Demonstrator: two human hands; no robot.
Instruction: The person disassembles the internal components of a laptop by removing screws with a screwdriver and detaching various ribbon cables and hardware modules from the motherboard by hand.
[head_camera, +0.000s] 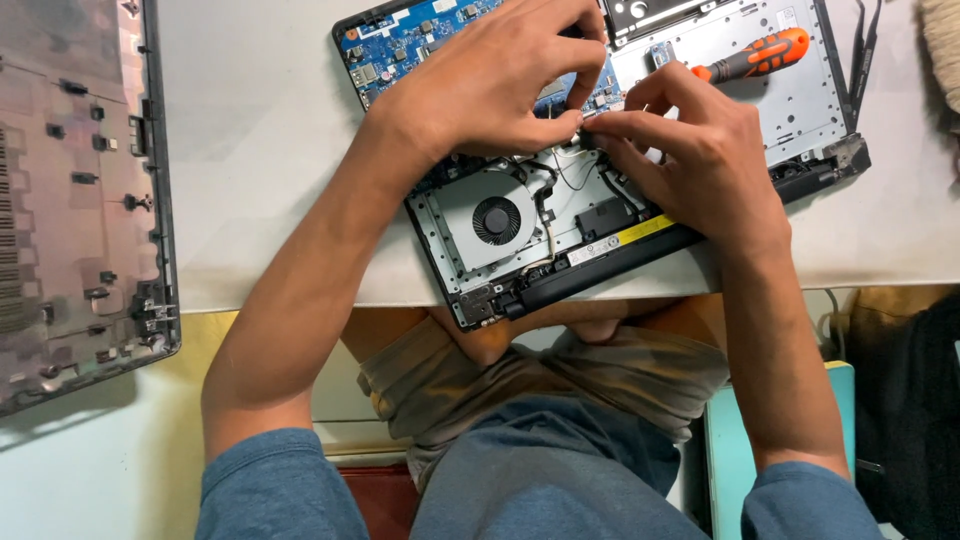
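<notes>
The left hand (500, 85) and right hand (690, 150) are meeting fingertip to fingertip, pinching a small connector (578, 122) inside the opened laptop (520, 260), which is lying near the bench (260, 150) front edge. An orange-handled screwdriver (760, 55) is resting on the laptop; the removed bottom cover (70, 200) is sitting at the left edge.

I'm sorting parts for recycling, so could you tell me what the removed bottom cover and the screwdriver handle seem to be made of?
The bottom cover looks like moulded plastic with a dull grey finish: its inner side shows moulded ribs, clips and vent slots. The screwdriver handle seems to be glossy orange plastic with a black section, possibly rubber, near the shaft; the look alone cannot settle that.
</notes>
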